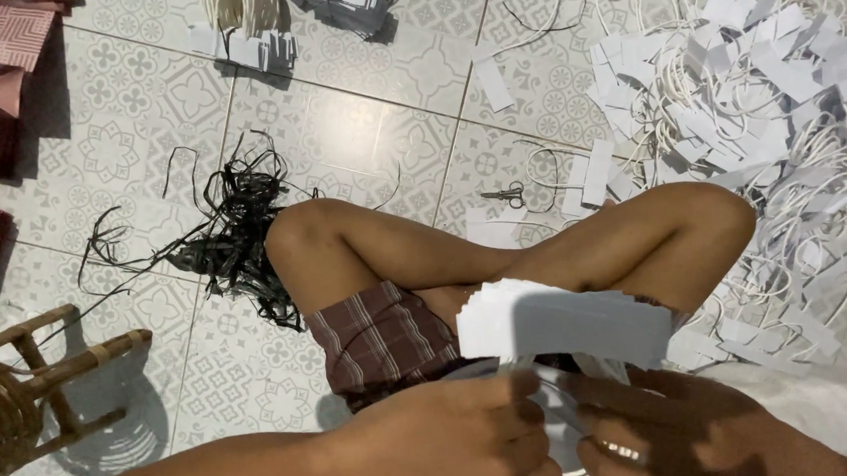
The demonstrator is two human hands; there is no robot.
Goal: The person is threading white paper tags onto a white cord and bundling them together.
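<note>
body check from my end | both hands bare, left hand (pixel 475 441) and right hand (pixel 651 440), no gloves, rings or watch I can spot | forearms bare, no sleeves near the wrists | just above the left hand: checked shorts (pixel 381 341), maroon with pale stripes | legs bare past the hem, knees uncovered

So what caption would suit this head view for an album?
Seated cross-legged on tiles, left hand and right hand hold a paper stack.

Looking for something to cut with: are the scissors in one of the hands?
No, the scissors lie on the tiled floor beyond the knees, away from both hands.
</note>
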